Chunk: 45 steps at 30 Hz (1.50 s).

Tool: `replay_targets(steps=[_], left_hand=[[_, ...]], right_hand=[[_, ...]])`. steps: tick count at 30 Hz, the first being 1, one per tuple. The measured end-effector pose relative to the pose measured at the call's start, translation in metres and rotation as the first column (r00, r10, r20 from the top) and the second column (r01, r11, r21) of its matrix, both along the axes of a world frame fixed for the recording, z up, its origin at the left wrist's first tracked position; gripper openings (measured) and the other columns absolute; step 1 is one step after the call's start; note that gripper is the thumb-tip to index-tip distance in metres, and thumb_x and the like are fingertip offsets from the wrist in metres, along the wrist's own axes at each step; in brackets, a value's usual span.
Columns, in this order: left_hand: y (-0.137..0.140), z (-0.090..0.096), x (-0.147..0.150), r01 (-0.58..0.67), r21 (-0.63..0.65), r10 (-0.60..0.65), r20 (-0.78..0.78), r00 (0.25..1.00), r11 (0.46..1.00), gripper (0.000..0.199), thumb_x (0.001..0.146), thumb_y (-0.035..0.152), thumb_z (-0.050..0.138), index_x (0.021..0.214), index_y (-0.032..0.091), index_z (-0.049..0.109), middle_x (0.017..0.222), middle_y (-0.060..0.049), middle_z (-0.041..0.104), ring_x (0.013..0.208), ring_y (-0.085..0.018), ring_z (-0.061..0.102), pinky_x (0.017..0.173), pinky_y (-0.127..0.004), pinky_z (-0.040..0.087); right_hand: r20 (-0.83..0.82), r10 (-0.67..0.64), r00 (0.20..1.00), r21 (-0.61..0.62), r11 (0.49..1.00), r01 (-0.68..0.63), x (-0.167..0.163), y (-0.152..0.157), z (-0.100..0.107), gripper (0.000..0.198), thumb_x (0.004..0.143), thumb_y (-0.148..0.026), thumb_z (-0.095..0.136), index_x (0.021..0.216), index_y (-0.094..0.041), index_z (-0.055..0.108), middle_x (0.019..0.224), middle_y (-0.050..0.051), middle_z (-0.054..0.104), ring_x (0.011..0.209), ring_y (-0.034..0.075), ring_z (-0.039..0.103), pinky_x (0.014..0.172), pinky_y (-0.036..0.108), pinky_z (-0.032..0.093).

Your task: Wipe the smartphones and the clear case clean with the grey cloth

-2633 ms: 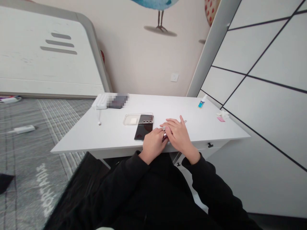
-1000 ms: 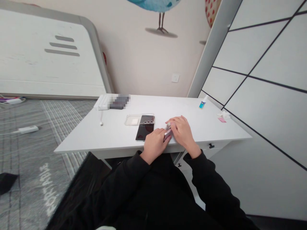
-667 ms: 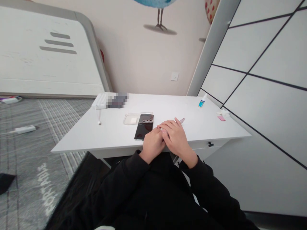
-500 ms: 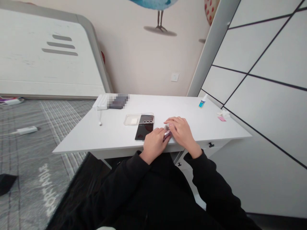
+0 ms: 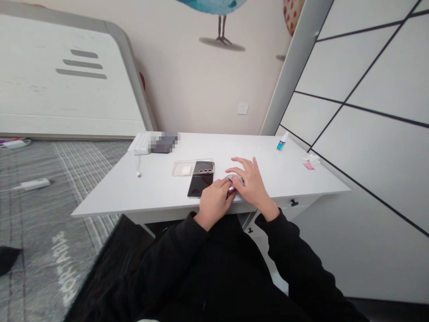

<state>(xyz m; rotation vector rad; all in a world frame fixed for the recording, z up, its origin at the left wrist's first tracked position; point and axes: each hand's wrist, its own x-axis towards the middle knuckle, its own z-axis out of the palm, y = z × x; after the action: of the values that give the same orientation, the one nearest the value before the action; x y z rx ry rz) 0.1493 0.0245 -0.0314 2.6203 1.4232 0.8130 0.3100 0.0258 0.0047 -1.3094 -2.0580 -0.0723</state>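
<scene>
At the desk's front edge my left hand (image 5: 214,201) is closed round a small shiny pinkish-purple object (image 5: 230,190), mostly hidden by the fingers. My right hand (image 5: 253,188) meets it from the right. Its thumb and lower fingers press a greyish-white, cloth-like piece (image 5: 229,177) against that object, while the other fingers stick out, spread. Just left of both hands lies a black smartphone (image 5: 200,185). A clear phone case (image 5: 177,168) overlaps the phone's far end, with a small white square (image 5: 187,171) in it.
The hands work over a white desk (image 5: 134,192). Towards its far left are a white device with a short cable (image 5: 140,144) and a dark, blurred item (image 5: 164,145). A small white-and-blue bottle (image 5: 280,143) and crumpled scraps with a pink piece (image 5: 309,166) lie to the right.
The fingers of my right hand have lifted and spread, and more of the greyish-white piece shows between the hands. My left hand keeps its hold.
</scene>
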Motion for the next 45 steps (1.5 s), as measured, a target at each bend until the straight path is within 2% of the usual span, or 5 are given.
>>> replay_targets(steps=[5,8,13,37,45], left_hand=[[0.000,0.002,0.000,-0.005,-0.007,0.005,0.016,1.000,1.000,0.019,0.103,0.035,0.056,0.100,0.022,0.069,0.103,-0.005,0.074,0.099,-0.021,0.069,0.078,-0.030,0.050],[0.000,0.001,0.000,-0.014,-0.018,0.014,0.017,1.000,1.000,0.014,0.102,0.027,0.056,0.103,0.019,0.068,0.105,-0.006,0.074,0.101,-0.022,0.069,0.079,-0.030,0.050],[0.001,0.001,0.000,-0.010,-0.017,0.011,0.024,1.000,1.000,0.018,0.103,0.033,0.057,0.104,0.021,0.069,0.103,-0.005,0.074,0.100,-0.022,0.069,0.078,-0.029,0.049],[0.001,0.001,0.000,-0.018,-0.031,0.019,0.031,0.999,0.999,0.013,0.100,0.024,0.058,0.104,0.019,0.069,0.107,-0.006,0.074,0.102,-0.022,0.069,0.078,-0.030,0.049],[-0.001,0.003,0.001,0.002,-0.023,-0.002,0.029,1.000,1.000,0.020,0.103,0.038,0.057,0.100,0.023,0.070,0.099,-0.003,0.074,0.097,-0.021,0.069,0.075,-0.029,0.049]], right_hand=[[-0.066,-0.074,0.995,0.020,0.997,0.075,-0.005,0.003,-0.006,0.031,0.103,-0.029,0.045,0.105,-0.025,0.076,0.138,0.009,0.065,0.132,0.031,0.055,0.125,0.067,0.012],[-0.044,-0.016,0.999,0.021,1.000,0.017,-0.015,-0.006,-0.007,0.034,0.104,-0.026,0.041,0.104,-0.027,0.075,0.121,0.003,0.074,0.119,0.024,0.062,0.125,0.052,0.022],[-0.015,-0.013,1.000,0.016,1.000,0.013,-0.002,0.004,-0.004,0.032,0.102,-0.027,0.044,0.099,-0.022,0.075,0.107,0.006,0.077,0.102,0.026,0.065,0.098,0.043,0.043],[0.017,0.037,0.999,0.016,0.999,-0.037,-0.013,-0.009,-0.005,0.036,0.106,-0.026,0.037,0.108,-0.023,0.073,0.112,0.005,0.078,0.102,0.023,0.066,0.094,0.039,0.043],[-0.011,-0.046,0.999,0.034,0.998,0.047,0.013,0.012,-0.003,0.042,0.106,-0.026,0.031,0.104,-0.022,0.073,0.107,0.007,0.079,0.098,0.026,0.067,0.092,0.042,0.043]])
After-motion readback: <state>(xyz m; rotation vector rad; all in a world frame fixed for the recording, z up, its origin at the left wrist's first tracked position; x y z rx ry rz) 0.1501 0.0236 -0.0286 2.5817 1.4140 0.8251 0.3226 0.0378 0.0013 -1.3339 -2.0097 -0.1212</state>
